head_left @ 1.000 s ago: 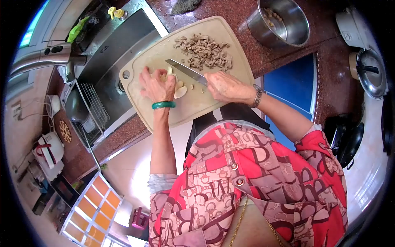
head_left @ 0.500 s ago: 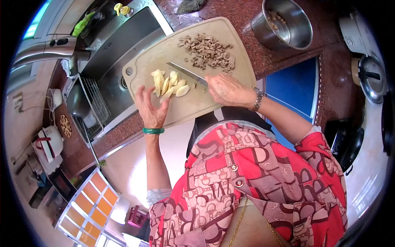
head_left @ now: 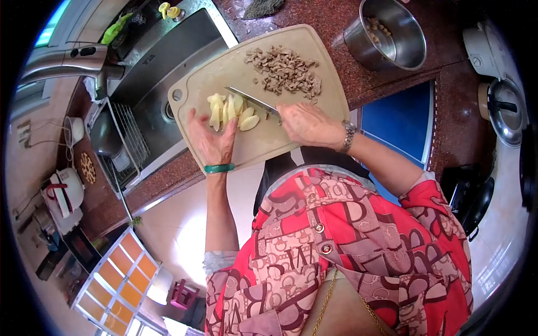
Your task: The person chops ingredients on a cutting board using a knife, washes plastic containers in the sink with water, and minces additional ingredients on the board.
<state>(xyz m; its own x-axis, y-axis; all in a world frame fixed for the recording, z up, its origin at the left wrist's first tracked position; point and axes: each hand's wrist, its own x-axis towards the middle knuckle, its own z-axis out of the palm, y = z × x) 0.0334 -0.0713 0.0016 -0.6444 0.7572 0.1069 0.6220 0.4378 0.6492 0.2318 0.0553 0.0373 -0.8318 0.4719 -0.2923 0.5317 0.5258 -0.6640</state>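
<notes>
The left hand (head_left: pixel 213 144) has drawn back from over the pale slices (head_left: pixel 231 108) — most now lie uncovered.

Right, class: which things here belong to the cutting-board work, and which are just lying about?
In the work:
- knife, in the right hand
- cutting board
- pale yellow slices, by the left hand
- chopped brown pieces
- perhaps the steel pot

Apparently lying about:
- metal lid
- wire rack
- pink stool

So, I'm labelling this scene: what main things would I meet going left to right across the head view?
Silver metal faucet, bare left hand, long steel knife, bare right hand, round stainless-steel pot, pale boxy appliance.
</notes>
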